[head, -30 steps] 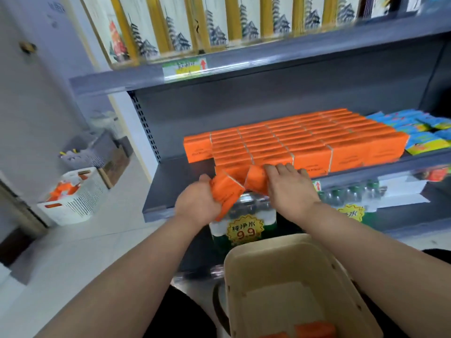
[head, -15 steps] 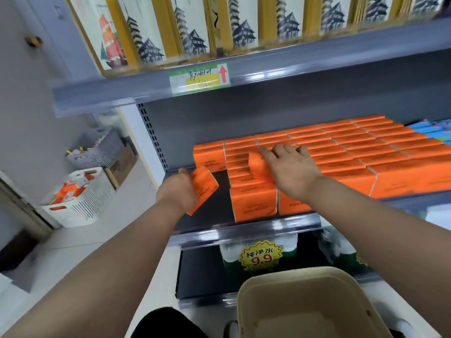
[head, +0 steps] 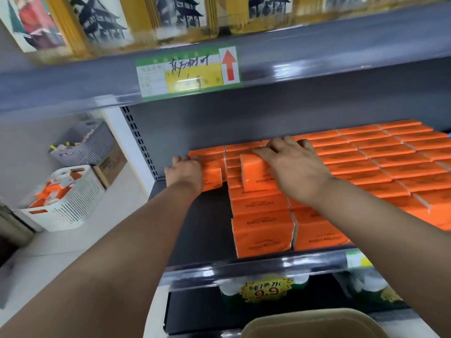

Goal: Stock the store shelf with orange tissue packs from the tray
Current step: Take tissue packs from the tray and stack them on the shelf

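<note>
Rows of orange tissue packs (head: 380, 164) cover the grey store shelf (head: 200, 223) from its middle to the right. My left hand (head: 185, 173) grips one orange pack (head: 212, 178) at the left end of the rows, set against the back packs. My right hand (head: 292, 164) holds another orange pack (head: 253, 174) on top of the second column. The beige tray (head: 314, 323) shows only its rim at the bottom edge; its inside is hidden.
The shelf's left front part is bare dark metal. An upper shelf (head: 317, 59) with a price label (head: 188, 73) hangs close above. Bottled water (head: 266, 292) fills the lower shelf. A white basket (head: 73, 203) and a grey crate (head: 85, 145) sit on the floor at left.
Both hands have reached deeper into the shelf. The left hand carried its pack from the shelf's front to the back-left row; the right hand's pack now rests on the second column.
</note>
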`<state>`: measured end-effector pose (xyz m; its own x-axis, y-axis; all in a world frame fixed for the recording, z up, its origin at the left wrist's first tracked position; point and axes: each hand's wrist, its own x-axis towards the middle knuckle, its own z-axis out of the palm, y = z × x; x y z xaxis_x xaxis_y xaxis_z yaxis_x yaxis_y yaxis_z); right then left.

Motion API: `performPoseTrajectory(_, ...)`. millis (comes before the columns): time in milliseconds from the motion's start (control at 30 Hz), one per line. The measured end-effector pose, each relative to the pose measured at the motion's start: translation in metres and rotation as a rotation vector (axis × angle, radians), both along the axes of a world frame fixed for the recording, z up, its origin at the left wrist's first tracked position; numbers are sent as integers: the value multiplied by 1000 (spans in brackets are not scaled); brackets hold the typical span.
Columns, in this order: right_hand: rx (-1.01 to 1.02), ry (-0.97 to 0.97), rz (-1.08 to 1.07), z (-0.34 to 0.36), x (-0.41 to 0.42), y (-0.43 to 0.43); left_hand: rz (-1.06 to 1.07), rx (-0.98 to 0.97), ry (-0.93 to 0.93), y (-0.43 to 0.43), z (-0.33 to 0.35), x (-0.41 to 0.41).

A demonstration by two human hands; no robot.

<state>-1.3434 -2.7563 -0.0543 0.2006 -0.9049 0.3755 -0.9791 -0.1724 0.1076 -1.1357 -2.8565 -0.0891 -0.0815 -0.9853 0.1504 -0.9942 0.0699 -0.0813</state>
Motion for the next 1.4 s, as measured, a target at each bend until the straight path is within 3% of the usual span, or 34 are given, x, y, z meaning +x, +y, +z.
performPoseTrajectory(433,5,-59,-37,4,9,-19,-30,-53,325,-17,-21,-1)
performPoseTrajectory(567,-34,-125,10,14,40,-26,-57,-145,404,-6,-16,30)
performPoseTrajectory(800,-1,-290,172,12,112,-59,30,-92,450,15,1,80)
performPoseTrajectory(1100,216,-138,39,-37,141,-85,41,-9,455,11,-10,97)
performPoseTrajectory(1267,192,-58,-9,-47,139,-93,-5,-36,507,5,-24,93)
performPoseTrajectory(1400,257,-119,-58,-56,141,-94,-12,-36,537,3,-28,92)
